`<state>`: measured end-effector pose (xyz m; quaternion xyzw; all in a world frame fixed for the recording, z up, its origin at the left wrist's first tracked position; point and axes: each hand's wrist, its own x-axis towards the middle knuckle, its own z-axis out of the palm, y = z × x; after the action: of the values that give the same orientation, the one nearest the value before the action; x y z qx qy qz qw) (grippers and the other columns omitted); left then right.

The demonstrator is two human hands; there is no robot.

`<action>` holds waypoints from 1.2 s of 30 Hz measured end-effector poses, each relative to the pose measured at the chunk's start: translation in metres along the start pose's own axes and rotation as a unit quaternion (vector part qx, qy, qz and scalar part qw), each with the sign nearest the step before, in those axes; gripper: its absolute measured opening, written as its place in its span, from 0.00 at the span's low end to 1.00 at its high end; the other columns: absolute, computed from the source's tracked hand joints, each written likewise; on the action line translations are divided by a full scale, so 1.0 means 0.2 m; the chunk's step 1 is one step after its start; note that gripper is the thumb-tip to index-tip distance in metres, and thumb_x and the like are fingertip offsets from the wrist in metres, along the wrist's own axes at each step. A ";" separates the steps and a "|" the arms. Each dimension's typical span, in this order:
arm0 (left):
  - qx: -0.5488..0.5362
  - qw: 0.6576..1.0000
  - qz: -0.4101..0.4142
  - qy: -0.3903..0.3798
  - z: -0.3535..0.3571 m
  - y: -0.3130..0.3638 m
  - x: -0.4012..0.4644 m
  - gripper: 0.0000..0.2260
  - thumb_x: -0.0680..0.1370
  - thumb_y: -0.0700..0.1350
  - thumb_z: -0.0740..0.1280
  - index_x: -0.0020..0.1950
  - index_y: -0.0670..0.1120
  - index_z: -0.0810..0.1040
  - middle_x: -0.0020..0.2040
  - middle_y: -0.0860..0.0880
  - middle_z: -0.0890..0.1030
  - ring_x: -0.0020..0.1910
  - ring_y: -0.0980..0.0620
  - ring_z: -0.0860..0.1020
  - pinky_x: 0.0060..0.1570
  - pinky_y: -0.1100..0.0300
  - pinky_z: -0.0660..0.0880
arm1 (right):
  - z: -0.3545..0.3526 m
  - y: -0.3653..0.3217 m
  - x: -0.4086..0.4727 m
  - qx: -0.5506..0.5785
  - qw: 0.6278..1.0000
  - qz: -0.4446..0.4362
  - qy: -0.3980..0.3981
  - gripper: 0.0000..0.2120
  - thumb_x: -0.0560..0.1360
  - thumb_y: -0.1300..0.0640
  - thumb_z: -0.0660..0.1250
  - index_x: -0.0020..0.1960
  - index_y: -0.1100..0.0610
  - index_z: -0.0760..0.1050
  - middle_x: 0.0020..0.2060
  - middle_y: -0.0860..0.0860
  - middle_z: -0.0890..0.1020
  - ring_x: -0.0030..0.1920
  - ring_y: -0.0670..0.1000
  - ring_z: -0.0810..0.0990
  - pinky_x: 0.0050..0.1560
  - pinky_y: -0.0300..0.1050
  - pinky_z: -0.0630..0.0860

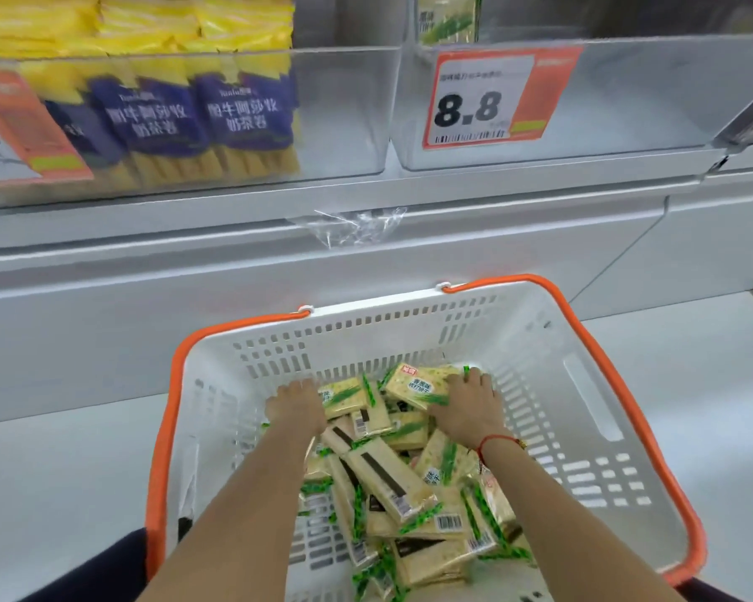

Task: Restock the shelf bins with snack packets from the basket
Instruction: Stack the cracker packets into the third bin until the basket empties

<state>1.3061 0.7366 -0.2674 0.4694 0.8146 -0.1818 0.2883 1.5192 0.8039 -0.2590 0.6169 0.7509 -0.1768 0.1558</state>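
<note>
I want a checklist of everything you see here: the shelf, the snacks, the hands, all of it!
Surface: white shelf ledge under the bins.
Job's things: white basket with orange rim, holding green-and-cream snack packets; right clear bin nearly empty, one matching packet at the back.
Clutter: crumpled clear tape on the shelf edge.
Hands: left hand and right hand down on the packets; grip unclear.
Cables: nothing seen.
Surroundings: left bin of yellow-and-purple packets; 8.8 price tag.
</note>
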 end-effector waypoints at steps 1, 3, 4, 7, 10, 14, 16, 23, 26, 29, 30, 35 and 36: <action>-0.006 1.000 -0.004 -0.008 0.02 0.00 0.02 0.23 0.81 0.45 0.59 0.74 0.43 0.59 0.71 0.43 0.65 0.69 0.44 0.66 0.65 0.50 0.67 | 0.01 0.01 0.02 -0.005 1.000 -0.002 0.004 0.25 0.76 0.44 0.63 0.67 0.56 0.67 0.66 0.56 0.67 0.67 0.58 0.64 0.65 0.51 0.65; -0.020 1.000 -0.007 -0.013 0.06 0.00 0.06 0.24 0.81 0.47 0.59 0.76 0.42 0.57 0.73 0.42 0.62 0.70 0.43 0.64 0.67 0.49 0.65 | 0.03 0.01 0.04 -0.002 1.000 0.004 0.014 0.25 0.74 0.44 0.65 0.67 0.54 0.67 0.64 0.55 0.67 0.66 0.57 0.64 0.65 0.51 0.64; -0.023 1.000 -0.002 -0.008 0.07 0.00 0.07 0.25 0.81 0.49 0.59 0.76 0.42 0.58 0.73 0.42 0.61 0.71 0.43 0.63 0.67 0.49 0.65 | 0.03 0.01 0.06 0.007 1.000 0.010 0.018 0.25 0.74 0.45 0.67 0.66 0.54 0.67 0.64 0.55 0.67 0.66 0.57 0.64 0.66 0.51 0.63; -0.009 1.000 0.018 0.014 0.10 0.00 0.10 0.25 0.80 0.54 0.60 0.75 0.46 0.62 0.71 0.43 0.62 0.71 0.44 0.62 0.67 0.49 0.64 | 0.03 0.01 0.08 0.051 0.998 0.027 0.014 0.25 0.71 0.50 0.72 0.64 0.54 0.67 0.62 0.54 0.68 0.64 0.57 0.66 0.63 0.51 0.68; -0.026 0.999 0.006 0.039 0.12 -0.02 0.09 0.26 0.78 0.58 0.63 0.72 0.47 0.63 0.70 0.45 0.66 0.70 0.43 0.63 0.65 0.50 0.65 | 0.01 0.01 0.07 0.087 0.996 0.009 0.000 0.23 0.70 0.55 0.72 0.61 0.54 0.67 0.55 0.53 0.73 0.58 0.56 0.71 0.53 0.50 0.74; -0.159 0.985 0.005 0.061 0.10 -0.04 0.01 0.15 0.78 0.51 0.66 0.60 0.48 0.67 0.54 0.47 0.78 0.53 0.46 0.77 0.51 0.54 0.73 | -0.06 0.00 0.01 0.117 0.992 -0.032 -0.019 0.18 0.71 0.66 0.65 0.56 0.51 0.67 0.41 0.51 0.76 0.39 0.53 0.75 0.36 0.43 0.70; -0.199 0.978 0.016 0.058 0.05 -0.05 -0.06 0.11 0.78 0.48 0.65 0.58 0.50 0.69 0.51 0.48 0.80 0.49 0.47 0.79 0.48 0.56 0.73 | -0.14 0.00 -0.03 0.127 0.990 -0.059 -0.029 0.16 0.71 0.67 0.64 0.51 0.48 0.68 0.39 0.50 0.75 0.33 0.49 0.73 0.31 0.42 0.69; -0.378 0.921 0.081 0.045 -0.43 -0.10 -0.37 0.17 0.76 0.50 0.70 0.60 0.43 0.77 0.56 0.44 0.79 0.54 0.46 0.77 0.54 0.57 0.72 | -0.61 -0.01 -0.23 0.203 0.969 -0.129 -0.054 0.16 0.68 0.58 0.76 0.51 0.52 0.73 0.53 0.51 0.74 0.50 0.50 0.73 0.48 0.41 0.71; -0.426 0.897 0.101 0.061 -0.62 -0.13 -0.54 0.13 0.76 0.51 0.69 0.48 0.41 0.78 0.40 0.45 0.76 0.41 0.48 0.75 0.43 0.58 0.71 | -0.84 -0.01 -0.40 0.278 0.946 -0.155 -0.064 0.13 0.70 0.57 0.75 0.49 0.55 0.73 0.51 0.45 0.73 0.43 0.48 0.74 0.40 0.36 0.71; -0.453 0.882 0.116 0.058 -0.75 -0.15 -0.69 0.12 0.80 0.50 0.64 0.53 0.41 0.74 0.44 0.45 0.75 0.43 0.50 0.75 0.42 0.59 0.73 | -0.99 0.02 -0.54 0.396 0.903 -0.155 -0.060 0.15 0.72 0.56 0.73 0.54 0.63 0.77 0.49 0.55 0.80 0.42 0.51 0.76 0.39 0.39 0.72; -0.470 0.872 0.128 0.047 -0.79 -0.15 -0.75 0.11 0.80 0.49 0.63 0.54 0.42 0.73 0.42 0.47 0.74 0.40 0.52 0.74 0.42 0.59 0.74 | -1.02 0.05 -0.58 0.421 0.891 -0.157 -0.064 0.17 0.72 0.55 0.73 0.56 0.64 0.77 0.45 0.56 0.80 0.40 0.50 0.76 0.40 0.41 0.72; -0.563 0.813 0.147 -0.009 -0.89 -0.15 -0.97 0.05 0.82 0.45 0.60 0.52 0.43 0.71 0.42 0.47 0.75 0.37 0.53 0.74 0.42 0.56 0.79 | -1.08 0.05 -0.67 0.526 0.833 -0.146 -0.086 0.12 0.76 0.55 0.68 0.57 0.59 0.76 0.47 0.54 0.80 0.44 0.48 0.78 0.48 0.42 0.75; -0.594 0.791 0.145 -0.017 -0.89 -0.14 -0.99 0.05 0.82 0.44 0.59 0.52 0.44 0.72 0.42 0.47 0.75 0.39 0.53 0.74 0.40 0.56 0.79 | -1.08 0.03 -0.68 0.543 0.822 -0.150 -0.085 0.10 0.76 0.55 0.67 0.54 0.59 0.76 0.47 0.54 0.79 0.44 0.48 0.78 0.48 0.41 0.76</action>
<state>1.3061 0.6920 -0.0034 0.3150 0.6789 0.3741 0.5475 1.5465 0.7856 -0.0057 0.4637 0.6010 -0.6286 -0.1695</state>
